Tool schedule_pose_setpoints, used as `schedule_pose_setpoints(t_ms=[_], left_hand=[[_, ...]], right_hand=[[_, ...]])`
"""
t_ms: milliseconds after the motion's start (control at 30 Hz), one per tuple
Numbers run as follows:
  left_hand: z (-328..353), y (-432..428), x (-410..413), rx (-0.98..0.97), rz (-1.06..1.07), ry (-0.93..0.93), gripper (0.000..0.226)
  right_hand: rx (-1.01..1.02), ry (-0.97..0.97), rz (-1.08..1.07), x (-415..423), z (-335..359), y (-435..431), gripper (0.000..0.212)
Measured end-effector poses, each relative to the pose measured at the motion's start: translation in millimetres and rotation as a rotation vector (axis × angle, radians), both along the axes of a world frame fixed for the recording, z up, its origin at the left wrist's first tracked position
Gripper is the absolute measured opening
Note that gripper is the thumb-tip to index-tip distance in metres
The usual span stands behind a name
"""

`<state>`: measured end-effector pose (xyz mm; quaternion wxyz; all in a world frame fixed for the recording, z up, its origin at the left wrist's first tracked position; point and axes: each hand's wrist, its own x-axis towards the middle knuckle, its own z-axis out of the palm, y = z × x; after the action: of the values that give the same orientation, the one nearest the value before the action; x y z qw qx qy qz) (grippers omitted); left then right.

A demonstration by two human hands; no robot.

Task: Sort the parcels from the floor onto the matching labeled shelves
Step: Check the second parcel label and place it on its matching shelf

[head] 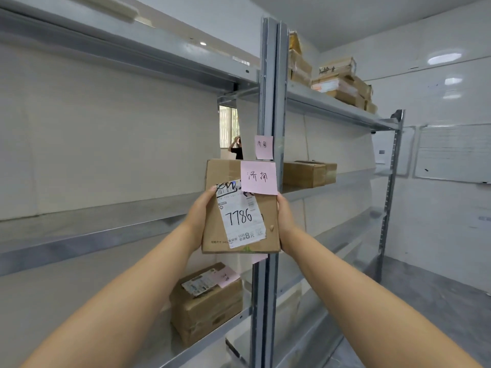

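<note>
I hold a flat brown cardboard parcel (212,229) upright in front of the grey shelf post (268,102). It carries a white label reading 7786 and a pink note (259,177) with handwriting. My left hand (200,216) grips its left edge and my right hand (284,221) grips its right edge. Stuck on the post just above the parcel is a smaller pink note (264,147) with similar handwriting. The middle shelf (87,235) runs to the left behind the parcel.
A stack of brown boxes (210,306) with a pink note lies on the lower shelf. Another box (308,173) sits on the right middle shelf, and several parcels (342,83) fill the top right shelf. A person stands far behind. Grey floor lies at the right.
</note>
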<state>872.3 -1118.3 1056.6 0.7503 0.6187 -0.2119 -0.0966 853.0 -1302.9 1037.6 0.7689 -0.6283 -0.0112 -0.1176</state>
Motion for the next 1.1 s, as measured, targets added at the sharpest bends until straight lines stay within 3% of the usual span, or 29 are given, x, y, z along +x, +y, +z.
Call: schedule_pose_setpoints(t_ms=[400, 733, 867, 967, 1100], left_hand=[[48.6, -5.8, 66.0, -0.008, 0.209, -0.119, 0.036], [68.1, 34.3, 134.2, -0.086, 0.375, -0.186, 0.064], [63.5, 38.4, 149.6, -0.218, 0.429, -0.157, 0.055], [62.5, 37.6, 155.8, -0.336, 0.519, -0.112, 0.071], [63.3, 21.9, 155.0, -0.491, 0.78, -0.039, 0.08]], right_hand=[[-0.056, -0.105, 0.141, 85.2, 56.3, -10.5, 0.045], [-0.111, -0.114, 0.14, 152.1, 79.6, 30.9, 0.055], [-0.097, -0.13, 0.169, 165.1, 75.8, 32.5, 0.056], [-0.12, -0.113, 0.141, 177.7, 65.2, 21.8, 0.062], [-0.009, -0.041, 0.14, 184.5, 57.9, 18.9, 0.054]])
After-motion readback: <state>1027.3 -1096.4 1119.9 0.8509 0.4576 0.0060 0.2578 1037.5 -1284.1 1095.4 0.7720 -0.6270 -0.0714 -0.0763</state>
